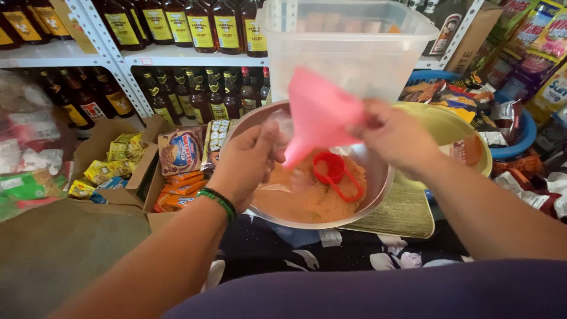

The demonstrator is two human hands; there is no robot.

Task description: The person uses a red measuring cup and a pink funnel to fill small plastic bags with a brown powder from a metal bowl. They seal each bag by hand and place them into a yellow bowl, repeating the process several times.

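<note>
1. Pink plastic is what my right hand [397, 137] pinches: a smooth, slightly see-through funnel [319, 113], wide mouth up and tilted, its narrow spout pointing down toward my left hand [247, 160].
2. My left hand is curled shut around the neck of a thin clear plastic bag [280, 127], crinkly and glossy, held just at the funnel's spout. I cannot tell whether the spout already sits inside the bag's opening; the motion blurs it.
3. Judging from that, the filling looks barely begun: the bag seems limp and near empty, though I can't make out its contents for sure.
4. Below both hands sits a round steel bowl [378, 195], shiny and dented-looking at the rim, holding a heap of orange, grainy powder [307, 198] that remains to be portioned. A red plastic measuring scoop [335, 172] lies in the powder near the bowl's middle, with no hand on it.
5. The bowl rests on a yellowish woven tray [407, 212] on my lap, over dark flowered cloth.
6. Beyond the bowl's far rim stands a big frosted plastic tub [348, 53], square-cornered and translucent.
7. Off to my left, a cardboard box [112, 171] holds yellow snack packets; brown glass bottles [177, 23] line the white shelves.
</note>
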